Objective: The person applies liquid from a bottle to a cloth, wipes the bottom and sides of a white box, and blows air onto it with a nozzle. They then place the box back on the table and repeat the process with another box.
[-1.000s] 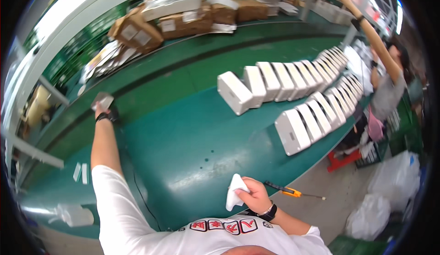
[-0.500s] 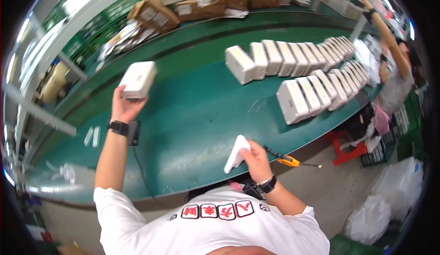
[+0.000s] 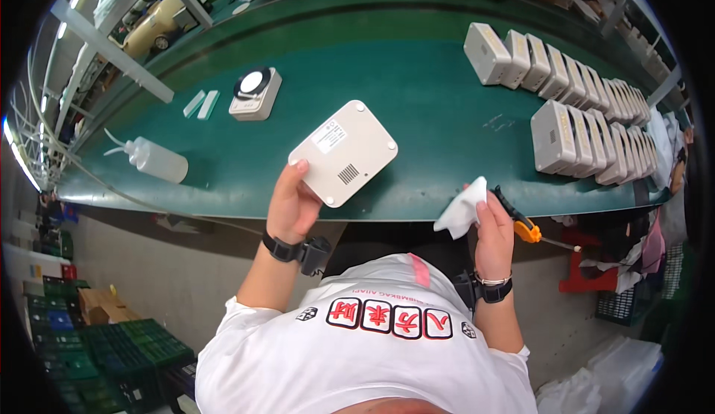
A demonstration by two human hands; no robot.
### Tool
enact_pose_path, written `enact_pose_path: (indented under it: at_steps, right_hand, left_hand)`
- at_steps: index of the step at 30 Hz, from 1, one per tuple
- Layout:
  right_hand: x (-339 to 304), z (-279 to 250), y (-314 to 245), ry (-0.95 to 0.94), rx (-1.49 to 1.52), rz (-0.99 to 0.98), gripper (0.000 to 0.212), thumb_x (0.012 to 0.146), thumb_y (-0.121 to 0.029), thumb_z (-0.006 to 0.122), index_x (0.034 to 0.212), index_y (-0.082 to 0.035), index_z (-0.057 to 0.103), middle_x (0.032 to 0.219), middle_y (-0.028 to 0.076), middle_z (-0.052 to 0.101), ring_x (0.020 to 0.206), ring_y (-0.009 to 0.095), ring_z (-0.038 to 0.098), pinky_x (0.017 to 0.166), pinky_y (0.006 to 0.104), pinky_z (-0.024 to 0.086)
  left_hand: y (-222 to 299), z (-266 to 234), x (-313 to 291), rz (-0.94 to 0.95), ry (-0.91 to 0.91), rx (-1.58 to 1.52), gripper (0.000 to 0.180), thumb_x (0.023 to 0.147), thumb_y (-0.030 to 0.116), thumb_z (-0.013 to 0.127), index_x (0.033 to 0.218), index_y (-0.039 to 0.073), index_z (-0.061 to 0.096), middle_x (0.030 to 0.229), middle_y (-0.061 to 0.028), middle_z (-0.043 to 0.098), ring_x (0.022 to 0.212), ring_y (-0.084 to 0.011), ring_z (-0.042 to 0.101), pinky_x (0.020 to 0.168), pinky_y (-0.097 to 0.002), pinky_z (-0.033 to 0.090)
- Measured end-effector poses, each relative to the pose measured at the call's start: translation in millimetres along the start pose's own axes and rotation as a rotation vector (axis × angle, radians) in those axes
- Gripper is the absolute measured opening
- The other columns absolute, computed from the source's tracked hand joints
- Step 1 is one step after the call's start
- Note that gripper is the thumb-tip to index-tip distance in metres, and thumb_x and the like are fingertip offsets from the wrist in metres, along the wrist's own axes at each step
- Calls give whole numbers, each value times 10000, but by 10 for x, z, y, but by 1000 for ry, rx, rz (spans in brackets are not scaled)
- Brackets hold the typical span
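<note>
My left hand (image 3: 292,209) grips a flat, off-white boxy device (image 3: 339,183) by its lower left corner, above the near part of the green table. Its underside faces up, showing a label, a slotted vent and round feet at the corners. Off to the right, my right hand (image 3: 493,237) is closed on a crumpled white cloth (image 3: 463,209) near the table's front edge. Just beside that hand, an orange-and-black tool (image 3: 527,231) with a thin shaft sticks out past the edge. The device and the cloth are apart.
Two rows of similar off-white devices (image 3: 553,142) stand on edge at the right. A device with a round black-and-white top (image 3: 253,94), two small pale strips (image 3: 207,105) and a spouted squeeze bottle (image 3: 160,159) are on the left of the green table (image 3: 417,116).
The view has turned left. My left hand has brought the device from farther out to nearer me, and its underside now faces up. My right hand still holds the cloth.
</note>
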State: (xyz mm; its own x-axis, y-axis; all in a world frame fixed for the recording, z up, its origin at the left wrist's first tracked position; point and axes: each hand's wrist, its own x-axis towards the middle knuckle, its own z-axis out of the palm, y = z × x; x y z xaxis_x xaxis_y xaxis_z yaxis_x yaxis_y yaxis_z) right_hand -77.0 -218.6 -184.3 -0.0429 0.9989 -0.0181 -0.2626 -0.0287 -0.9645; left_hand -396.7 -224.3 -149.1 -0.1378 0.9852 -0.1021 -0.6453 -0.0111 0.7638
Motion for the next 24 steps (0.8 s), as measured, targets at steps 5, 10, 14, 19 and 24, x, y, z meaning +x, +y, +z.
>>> enact_pose_path:
  at_steps: [5,10,14,19,24]
  right_hand:
    - [74,531,-196,-174,-400,-312,336,1010,-177,475,1216,62,590,1291,161,595,1158,247,579,997,291,402]
    - [17,1214,-144,-236,-987,-769,347,901,-266,643,1113,9,646,1340,194,553,1257,347,522,1117,450,286]
    - [-181,1319,68,-473,-882,-850,328,846,-270,696,1045,-13,652,1352,175,551,1279,354,504,1129,518,240]
    - [-180,973,178,-483,-867,-930,334,816,-242,719,1050,-20,636,1278,155,589,1194,350,547,1083,476,307]
    - [89,735,-42,-4,-962,-744,236,833,-129,675,1026,1,637,1066,144,624,985,342,584,953,436,399]
  left_hand:
    - [-114,37,-312,25,29,-95,500,939,279,571,1338,-11,486,1312,-128,577,1206,-262,555,1039,-416,431]
    - [-214,145,-486,71,50,-84,506,955,287,558,1353,-11,466,1335,-133,557,1231,-258,532,1056,-411,414]
    - [-257,164,-537,147,58,-24,508,965,291,546,1365,-8,451,1350,-132,544,1239,-259,525,1059,-410,412]
    - [-267,73,-518,106,52,-142,498,974,291,535,1363,-8,455,1358,-135,536,1246,-255,520,1061,-404,407]
    - [-267,67,-513,169,43,-96,497,973,301,529,1358,-6,462,1351,-133,542,1241,-252,523,1057,-399,408]
